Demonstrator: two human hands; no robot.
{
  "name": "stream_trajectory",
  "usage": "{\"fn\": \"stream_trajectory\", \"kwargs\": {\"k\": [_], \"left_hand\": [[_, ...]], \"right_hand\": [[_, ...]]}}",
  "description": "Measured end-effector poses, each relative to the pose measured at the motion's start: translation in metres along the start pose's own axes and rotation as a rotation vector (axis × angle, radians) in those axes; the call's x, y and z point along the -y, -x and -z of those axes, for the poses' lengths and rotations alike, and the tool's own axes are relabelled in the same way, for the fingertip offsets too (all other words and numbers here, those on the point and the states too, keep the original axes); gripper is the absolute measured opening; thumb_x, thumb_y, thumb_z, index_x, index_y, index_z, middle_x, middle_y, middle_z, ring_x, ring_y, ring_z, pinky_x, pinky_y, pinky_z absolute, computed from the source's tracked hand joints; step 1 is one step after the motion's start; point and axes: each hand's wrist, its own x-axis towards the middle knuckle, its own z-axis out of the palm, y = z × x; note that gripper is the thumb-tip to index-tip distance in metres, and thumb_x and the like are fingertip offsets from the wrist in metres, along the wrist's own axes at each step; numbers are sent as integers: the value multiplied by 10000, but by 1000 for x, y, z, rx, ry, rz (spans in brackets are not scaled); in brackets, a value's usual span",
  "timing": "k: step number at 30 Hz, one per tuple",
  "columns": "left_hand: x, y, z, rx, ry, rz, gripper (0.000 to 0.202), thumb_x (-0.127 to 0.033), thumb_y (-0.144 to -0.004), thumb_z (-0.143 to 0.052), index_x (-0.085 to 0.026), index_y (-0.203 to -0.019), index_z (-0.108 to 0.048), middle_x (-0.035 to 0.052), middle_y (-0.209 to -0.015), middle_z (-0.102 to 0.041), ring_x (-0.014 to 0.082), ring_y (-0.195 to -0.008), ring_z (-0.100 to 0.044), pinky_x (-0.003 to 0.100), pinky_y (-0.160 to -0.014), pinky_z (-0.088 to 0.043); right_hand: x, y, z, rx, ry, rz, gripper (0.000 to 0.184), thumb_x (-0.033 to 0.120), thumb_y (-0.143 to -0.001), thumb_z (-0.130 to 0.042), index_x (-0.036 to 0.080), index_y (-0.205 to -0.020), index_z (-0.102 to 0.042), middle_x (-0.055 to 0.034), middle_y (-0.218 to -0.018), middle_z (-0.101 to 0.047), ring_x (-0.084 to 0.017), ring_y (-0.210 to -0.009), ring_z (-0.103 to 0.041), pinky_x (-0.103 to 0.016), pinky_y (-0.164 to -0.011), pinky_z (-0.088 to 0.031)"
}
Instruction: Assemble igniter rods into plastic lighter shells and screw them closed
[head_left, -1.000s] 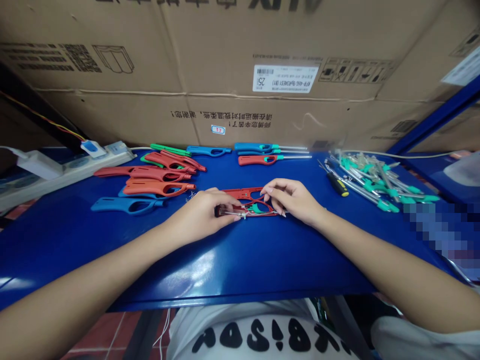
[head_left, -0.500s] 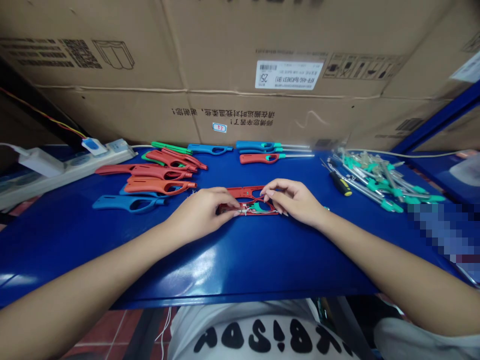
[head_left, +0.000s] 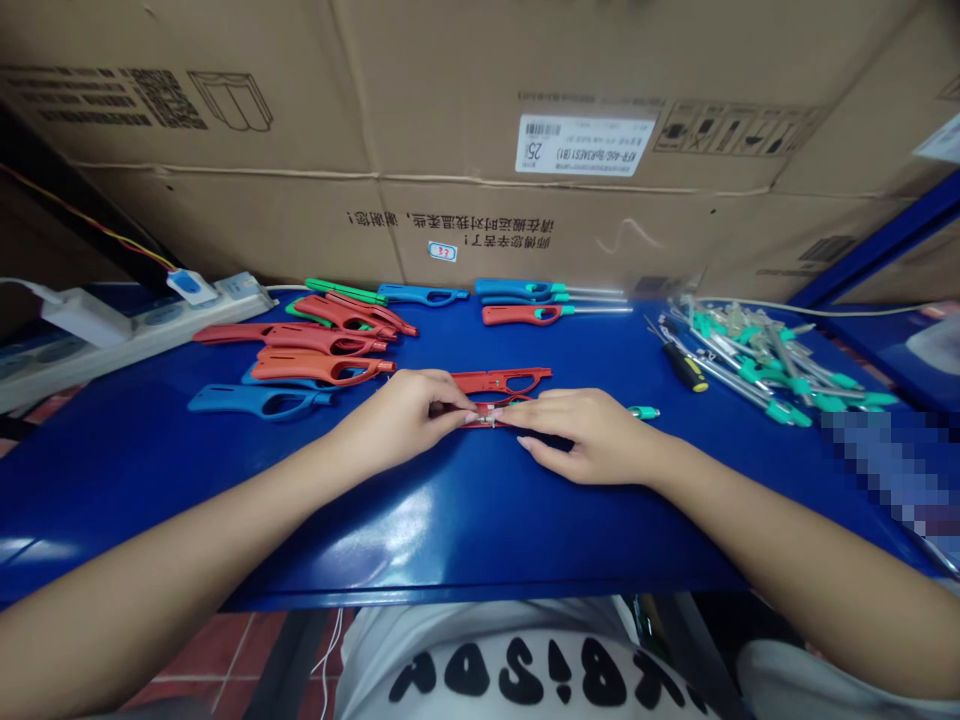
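In front of me lies a red lighter casing half point(head_left: 489, 408) with small inner parts and a pale wire in it. My left hand point(head_left: 409, 415) is closed in a pinch at its left end, and hides that end. My right hand point(head_left: 592, 435) reaches across from the right with straight fingers, their tips touching the inner parts; its thumb stands apart below. The right end of this half is covered by that hand. Just behind lies a second red casing half point(head_left: 491, 382), open side up. A green-tipped metal tube point(head_left: 645, 412) pokes out beyond my right hand.
Red, orange, blue and green lighter handles point(head_left: 322, 340) lie at the left, near a white power strip point(head_left: 161, 325). Several lighters with metal tubes point(head_left: 551, 292) sit at the back. At right are a screwdriver point(head_left: 684, 367) and a pile of green-tipped tubes point(head_left: 772, 365). Cardboard point(head_left: 450, 100) stands behind.
My right hand has moved left and nearer to me, from the handle loop onto the inner parts, with its fingers straightened. My left hand stays at the left end.
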Motion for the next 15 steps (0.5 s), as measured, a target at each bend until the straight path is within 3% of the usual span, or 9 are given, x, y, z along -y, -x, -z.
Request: {"fn": "stream_trajectory", "kwargs": {"k": [10,15], "left_hand": [[-4,0,1,18,-55,-14,143,-198,-912,-663,-192,-951,-801,63,-899,-726,187,-808,-679,307,-774,-513],[-7,3,3,3,-131,-12,140,-244,-927,-671,-206,-1006,-780,43,-918,-728,177,-806,-673,289,-733,-496]], "right_hand": [[-2,0,3,-44,-84,-35,342,196,-950,-539,213,-1274,-647,-79,-1255,-705,-213,-1131,-673,-363,-961,-535],[-6,3,10,-50,17,-154,187,226,-943,-555,203,-1093,-664,-82,-1101,-680,-190,-914,-673,-311,-779,-530]]}}
